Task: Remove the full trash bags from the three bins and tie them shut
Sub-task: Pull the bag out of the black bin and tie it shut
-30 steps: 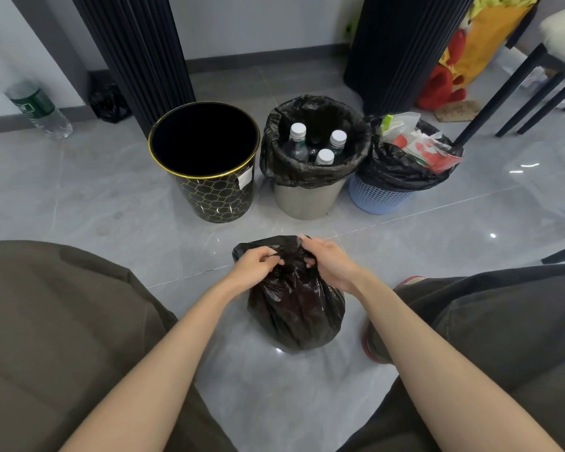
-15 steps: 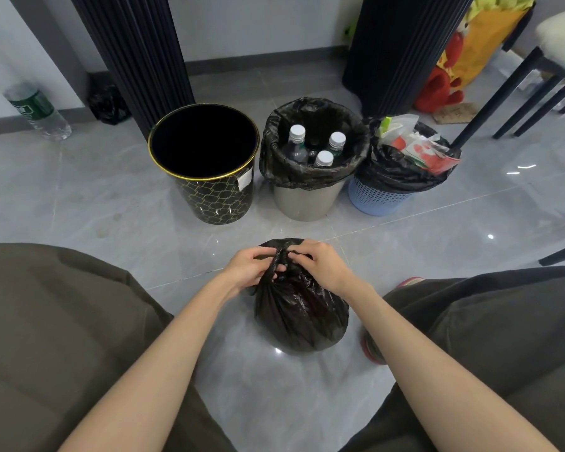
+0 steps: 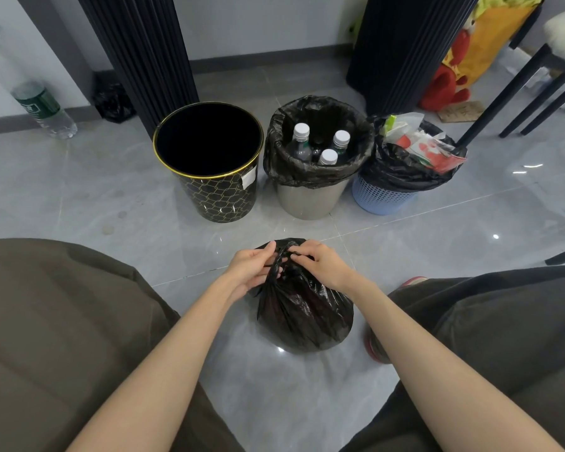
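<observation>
A full black trash bag (image 3: pixel 304 314) stands on the floor between my knees. Its gathered neck is twisted into strands at the top. My left hand (image 3: pixel 250 267) pinches one strand and my right hand (image 3: pixel 320 264) pinches the other, fingertips nearly meeting over the knot. Behind stand three bins: a black bin with a gold rim (image 3: pixel 209 164), with no liner and dark inside; a grey bin (image 3: pixel 310 200) lined with a black bag (image 3: pixel 307 172) holding bottles; a blue basket (image 3: pixel 380 197) with a black bag (image 3: pixel 402 172) full of wrappers.
Two dark ribbed columns (image 3: pixel 144 50) rise behind the bins. A plastic bottle (image 3: pixel 44 109) lies at the far left by the wall, near a small black bag (image 3: pixel 111 97). Chair legs (image 3: pixel 503 96) and a red and yellow toy (image 3: pixel 450 83) are at the right. My red shoe (image 3: pixel 374 344) sits beside the bag.
My hands have drawn closer together over the bag's mouth. The open top has been gathered into a twisted neck and the strands now cross between my fingers.
</observation>
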The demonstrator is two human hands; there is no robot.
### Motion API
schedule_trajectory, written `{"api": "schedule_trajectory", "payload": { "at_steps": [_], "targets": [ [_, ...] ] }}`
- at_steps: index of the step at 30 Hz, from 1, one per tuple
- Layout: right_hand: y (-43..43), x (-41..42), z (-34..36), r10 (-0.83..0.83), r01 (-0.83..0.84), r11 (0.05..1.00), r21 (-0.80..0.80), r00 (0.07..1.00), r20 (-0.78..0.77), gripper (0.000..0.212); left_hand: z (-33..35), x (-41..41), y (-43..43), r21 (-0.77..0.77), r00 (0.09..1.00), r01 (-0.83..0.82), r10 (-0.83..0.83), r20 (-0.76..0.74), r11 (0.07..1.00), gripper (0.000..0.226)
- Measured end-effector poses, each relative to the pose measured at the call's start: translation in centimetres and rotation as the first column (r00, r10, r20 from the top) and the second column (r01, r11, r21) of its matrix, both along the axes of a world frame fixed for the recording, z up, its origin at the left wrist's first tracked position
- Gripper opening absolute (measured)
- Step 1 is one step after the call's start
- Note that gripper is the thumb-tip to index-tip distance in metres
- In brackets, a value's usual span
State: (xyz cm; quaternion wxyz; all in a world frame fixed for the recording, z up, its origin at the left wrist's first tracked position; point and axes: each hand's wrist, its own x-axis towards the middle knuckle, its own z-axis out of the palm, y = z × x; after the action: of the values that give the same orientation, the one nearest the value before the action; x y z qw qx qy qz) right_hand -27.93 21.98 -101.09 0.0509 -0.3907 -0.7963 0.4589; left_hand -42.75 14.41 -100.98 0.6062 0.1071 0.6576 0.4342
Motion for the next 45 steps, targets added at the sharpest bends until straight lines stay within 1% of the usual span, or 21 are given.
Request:
{"api": "schedule_trajectory", "payload": {
  "at_steps": [4,6,8,11,13,15,16,18,20,21,23,25,27,29,31,34,35,38,40,42,45],
  "targets": [
    [-0.1,0.0,0.3,0.059,-0.059,0.998,0.006,0.998,0.032,0.031,-0.3,0.0,0.0,-0.004,0.997,-0.065,0.065,-0.04,0.998,0.022],
    [-0.2,0.1,0.3,0.053,-0.053,0.999,-0.008,0.998,0.017,0.03,-0.7,-0.1,0.0,-0.021,0.992,-0.121,0.121,-0.018,0.992,0.017],
    [-0.3,0.1,0.3,0.001,-0.005,0.999,-0.052,0.997,-0.071,0.026,-1.0,-0.3,0.1,-0.037,0.986,-0.166,0.165,-0.036,0.985,0.019],
    [-0.6,0.3,0.7,-0.167,0.124,0.971,-0.203,0.962,-0.214,0.022,-1.5,-0.3,0.2,-0.016,0.963,-0.204,0.197,-0.183,0.979,0.027],
    [-0.8,0.5,0.8,-0.301,0.218,0.921,-0.324,0.925,-0.231,0.022,-1.5,-0.1,0.2,0.005,0.928,-0.207,0.197,-0.315,0.978,0.028],
    [-1.1,0.8,0.5,-0.389,0.286,0.88,-0.38,0.893,-0.227,0.02,-1.5,0.0,0.3,0.023,0.902,-0.206,0.198,-0.384,0.978,0.028],
    [-1.3,0.9,0.4,-0.432,0.322,0.859,-0.397,0.873,-0.228,0.019,-1.6,0.0,0.3,0.031,0.903,-0.223,0.218,-0.37,0.974,0.028],
    [-1.4,1.3,0.0,-0.536,0.405,0.799,-0.445,0.815,-0.221,0.018,-2.0,-0.6,-0.2,0.028,0.913,-0.317,0.313,-0.261,0.948,0.029],
    [-1.2,2.1,-0.8,-0.628,0.451,0.71,-0.54,0.752,-0.198,0.018,-2.7,-1.7,-0.9,-0.007,0.887,-0.432,0.424,-0.183,0.902,0.03],
    [-1.3,2.6,-1.2,-0.665,0.452,0.66,-0.601,0.724,-0.185,0.021,-3.0,-2.2,-1.2,-0.021,0.871,-0.471,0.461,-0.171,0.882,0.03],
    [-1.6,3.1,-1.9,-0.73,0.446,0.558,-0.7,0.665,-0.158,0.026,-3.1,-2.3,-1.4,-0.016,0.858,-0.495,0.486,-0.164,0.869,0.031],
    [-1.8,3.0,-2.1,-0.778,0.444,0.494,-0.747,0.61,-0.152,0.024,-2.5,-1.7,-1.3,0.023,0.871,-0.479,0.478,-0.117,0.878,0.025],
    [-1.6,2.5,-1.6,-0.776,0.406,0.507,-0.76,0.599,-0.198,0.025,-1.9,-1.0,-0.9,0.075,0.893,-0.441,0.446,-0.066,0.894,0.011],
    [-1.3,1.6,-0.7,-0.755,0.357,0.538,-0.763,0.606,-0.25,0.028,-1.3,-0.3,-0.4,0.136,0.92,-0.371,0.383,-0.079,0.919,0.018],
    [-1.1,0.5,0.2,-0.767,0.339,0.529,-0.778,0.583,-0.268,0.029,-1.1,0.1,0.1,0.197,0.935,-0.289,0.32,-0.152,0.937,0.02],
    [-1.4,-0.7,0.6,-0.812,0.328,0.471,-0.819,0.524,-0.257,0.03,-0.9,0.6,0.6,0.27,0.945,-0.153,0.22,-0.24,0.951,0.021],
    [-1.6,-1.0,0.3,-0.818,0.333,0.458,-0.824,0.522,-0.244,0.03,-0.9,0.8,0.6,0.284,0.945,-0.095,0.176,-0.274,0.954,0.022],
    [-2.4,-1.7,-0.6,-0.786,0.404,0.496,-0.769,0.585,-0.201,0.032,-1.2,1.3,0.4,0.262,0.902,0.084,0.038,-0.43,0.961,0.025],
    [-2.8,-2.0,-0.8,-0.782,0.445,0.507,-0.738,0.598,-0.176,0.034,-1.5,1.3,0.2,0.248,0.88,0.094,0.036,-0.474,0.964,0.026],
    [-2.7,-1.7,-1.0,-0.818,0.476,0.454,-0.753,0.557,-0.141,0.035,-1.9,1.0,0.0,0.233,0.877,0.059,0.061,-0.477,0.971,0.026],
    [-2.4,-0.5,-1.8,-0.895,0.511,0.287,-0.81,0.444,-0.038,0.035,-2.8,0.4,-0.7,0.19,0.891,-0.028,0.11,-0.439,0.981,0.027]
  ]
}}
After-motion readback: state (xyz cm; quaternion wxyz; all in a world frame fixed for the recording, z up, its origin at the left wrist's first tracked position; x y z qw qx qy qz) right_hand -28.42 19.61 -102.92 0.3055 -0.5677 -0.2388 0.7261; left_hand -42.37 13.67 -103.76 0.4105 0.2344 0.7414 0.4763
